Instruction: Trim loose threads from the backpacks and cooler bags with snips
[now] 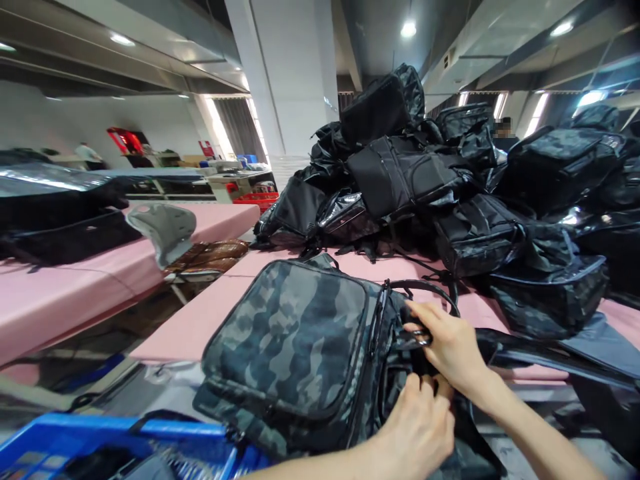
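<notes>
Left hand (419,421) rests against the camouflage backpack (295,333), fingers curled in, their hold unclear; just beyond them, the right hand (454,343) closes around a shiny black loop (423,337).

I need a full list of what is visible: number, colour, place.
Camouflage bag: one, grey-black, centre table
Bag pile: many, mostly black, behind it
Left bags: several, black, left table
Tables: at least two, pink, centre and left
Blue crate: one, blue, lower left
Red crate: at least one, red, beyond tables
Chair: one, grey, between tables
Pillar: one, white, behind pile
Lamps: several, white, ceiling
People: two, pale and dark clothing, background
Left hand: one, bare, at the bag's side
Right hand: one, bare, holding an unclear black item
</notes>
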A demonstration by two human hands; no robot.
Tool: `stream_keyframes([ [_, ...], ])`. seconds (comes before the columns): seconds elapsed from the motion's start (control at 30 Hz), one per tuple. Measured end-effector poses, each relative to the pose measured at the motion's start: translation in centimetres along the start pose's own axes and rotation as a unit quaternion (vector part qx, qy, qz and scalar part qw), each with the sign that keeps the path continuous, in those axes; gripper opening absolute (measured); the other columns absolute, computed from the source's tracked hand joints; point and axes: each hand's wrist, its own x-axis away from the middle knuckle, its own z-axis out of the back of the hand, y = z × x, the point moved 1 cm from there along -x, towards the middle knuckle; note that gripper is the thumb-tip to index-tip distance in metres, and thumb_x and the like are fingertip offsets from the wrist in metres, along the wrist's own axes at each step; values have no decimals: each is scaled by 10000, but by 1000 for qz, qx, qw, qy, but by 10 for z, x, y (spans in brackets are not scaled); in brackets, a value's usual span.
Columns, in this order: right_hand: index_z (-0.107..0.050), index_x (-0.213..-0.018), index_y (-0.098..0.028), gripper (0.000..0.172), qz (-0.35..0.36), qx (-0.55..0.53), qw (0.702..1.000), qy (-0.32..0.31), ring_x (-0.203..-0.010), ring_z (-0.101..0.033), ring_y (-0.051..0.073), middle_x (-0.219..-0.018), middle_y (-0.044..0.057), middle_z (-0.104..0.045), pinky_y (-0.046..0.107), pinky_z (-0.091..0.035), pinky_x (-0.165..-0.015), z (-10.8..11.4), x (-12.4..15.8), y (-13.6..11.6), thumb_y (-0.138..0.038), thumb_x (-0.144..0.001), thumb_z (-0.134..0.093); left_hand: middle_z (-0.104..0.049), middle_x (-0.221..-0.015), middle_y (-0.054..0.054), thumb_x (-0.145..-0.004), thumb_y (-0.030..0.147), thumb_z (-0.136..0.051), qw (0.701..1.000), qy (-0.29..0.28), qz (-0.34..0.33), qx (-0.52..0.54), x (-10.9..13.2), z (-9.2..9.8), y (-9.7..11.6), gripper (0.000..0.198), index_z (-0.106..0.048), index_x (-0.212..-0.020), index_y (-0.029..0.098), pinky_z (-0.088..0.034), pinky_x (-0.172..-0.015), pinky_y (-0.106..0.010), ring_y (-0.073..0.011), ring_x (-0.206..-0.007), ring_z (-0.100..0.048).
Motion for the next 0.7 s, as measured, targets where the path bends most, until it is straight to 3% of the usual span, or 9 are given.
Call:
stream_keyframes([
  [0.13,-625,-955,-172,213,14,46,999,12,-550,-572,86,-808,33,-646,199,-355,-466,-27,1,-7,-136,-856,-440,-608,-847,-104,-803,213,-457,999,22,28,25,-2,-19,6,201,-614,-892,125,-357,-546,-343,-223,-695,-545],
  [0.3,-617,-952,-152,217,41,1,998,52,-592,-553,88,-774,35,-633,199,-385,-536,-27,19,-6,-104,-857,-427,-641,-768,-100,-791,216,-468,998,38,56,17,-3,-53,22,253,-621,-966,118,-374,-548,-368,-210,-616,-551],
  [0.5,-635,-868,-152,308,79,-5,995,62,-586,-530,93,-722,27,-640,219,-367,-545,-28,22,-14,-36,-846,-351,-669,-775,-125,-787,264,-444,985,110,124,-52,7,-102,46,309,-614,-1006,127,-443,-665,-468,-296,-727,-609],
  [0.6,-637,-883,-142,283,84,-10,994,64,-600,-542,94,-730,32,-651,214,-372,-547,-28,23,-14,-51,-854,-370,-674,-754,-115,-786,218,-446,985,118,105,-65,10,-106,46,270,-625,-968,130,-458,-661,-460,-277,-682,-619],
  [0.7,-636,-892,-135,312,70,-7,995,68,-653,-566,98,-939,89,-668,212,-406,-579,-27,24,-12,-35,-843,-345,-677,-728,-99,-779,138,-464,991,105,50,-67,10,-96,38,251,-630,-966,126,-473,-676,-442,-265,-708,-626],
])
